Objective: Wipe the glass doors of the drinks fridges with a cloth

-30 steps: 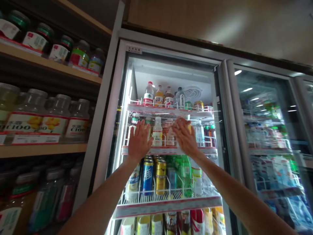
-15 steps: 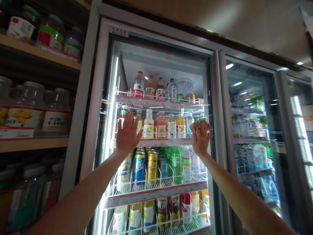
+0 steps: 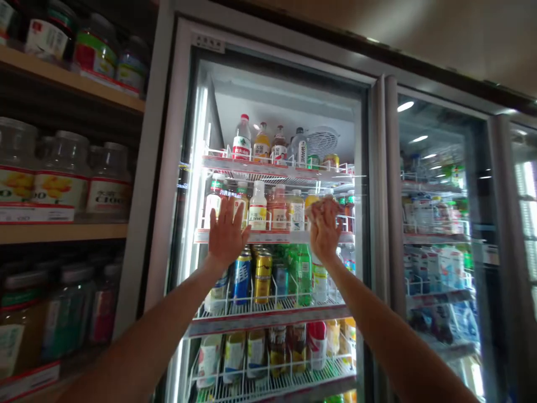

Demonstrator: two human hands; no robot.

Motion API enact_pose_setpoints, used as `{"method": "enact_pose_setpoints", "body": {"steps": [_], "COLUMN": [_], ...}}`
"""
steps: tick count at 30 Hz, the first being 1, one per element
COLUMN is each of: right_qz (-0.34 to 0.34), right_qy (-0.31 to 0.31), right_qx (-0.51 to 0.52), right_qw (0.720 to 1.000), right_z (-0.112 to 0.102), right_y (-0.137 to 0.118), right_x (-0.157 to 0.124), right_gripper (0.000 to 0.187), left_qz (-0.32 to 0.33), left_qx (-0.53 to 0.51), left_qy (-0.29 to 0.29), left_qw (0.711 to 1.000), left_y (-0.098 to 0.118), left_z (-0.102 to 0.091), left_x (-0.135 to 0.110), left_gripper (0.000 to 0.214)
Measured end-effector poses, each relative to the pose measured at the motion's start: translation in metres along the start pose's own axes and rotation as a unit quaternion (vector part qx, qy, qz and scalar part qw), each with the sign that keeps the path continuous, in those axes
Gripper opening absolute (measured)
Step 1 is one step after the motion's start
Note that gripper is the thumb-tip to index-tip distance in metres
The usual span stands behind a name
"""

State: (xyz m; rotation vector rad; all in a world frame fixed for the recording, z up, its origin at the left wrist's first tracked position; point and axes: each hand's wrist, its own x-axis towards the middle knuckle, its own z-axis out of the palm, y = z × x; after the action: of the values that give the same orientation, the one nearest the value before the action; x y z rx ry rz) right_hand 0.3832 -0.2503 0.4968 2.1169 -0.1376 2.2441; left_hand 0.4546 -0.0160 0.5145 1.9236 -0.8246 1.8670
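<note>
My left hand lies spread against the glass door of a lit drinks fridge, its fingers apart and nothing in it. My right hand presses a crumpled cloth to the same glass, to the right of the left hand. The palm and fingers hide most of the cloth. Behind the glass, several bottles, such as a white-capped bottle, stand on a wire shelf between the two hands. Below them are a blue can, a gold can and a green bottle.
On the left, a wooden shelf unit holds several bottles with price strips. A metal door frame separates this door from a second fridge door on the right. More bottles, including a red-capped bottle, stand on the top fridge shelf.
My right hand has slid left across the glass with the cloth, closer to my left hand. My left hand stays flat in nearly the same place. The view has shifted slightly.
</note>
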Motion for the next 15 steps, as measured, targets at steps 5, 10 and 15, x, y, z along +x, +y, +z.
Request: {"method": "enact_pose_setpoints", "body": {"steps": [5, 10, 15], "right_qz": [-0.11, -0.222, -0.242], "right_qy": [-0.048, -0.119, -0.058], "right_qx": [0.049, 0.121, 0.219], "right_qw": [0.992, 0.96, 0.943], "right_z": [0.008, -0.002, -0.014], "right_y": [-0.038, -0.06, -0.015], "right_x": [0.006, -0.001, 0.003], "right_gripper": [0.049, 0.052, 0.039], "left_qz": [0.006, 0.097, 0.093], "left_qx": [-0.005, -0.12, -0.146], "left_qy": [0.029, 0.052, -0.006], "left_qw": [1.0, 0.987, 0.985], "left_y": [-0.001, 0.031, 0.071], "left_z": [0.002, 0.004, 0.011], "left_x": [-0.013, -0.009, 0.006], "left_gripper": [0.057, 0.044, 0.046]}}
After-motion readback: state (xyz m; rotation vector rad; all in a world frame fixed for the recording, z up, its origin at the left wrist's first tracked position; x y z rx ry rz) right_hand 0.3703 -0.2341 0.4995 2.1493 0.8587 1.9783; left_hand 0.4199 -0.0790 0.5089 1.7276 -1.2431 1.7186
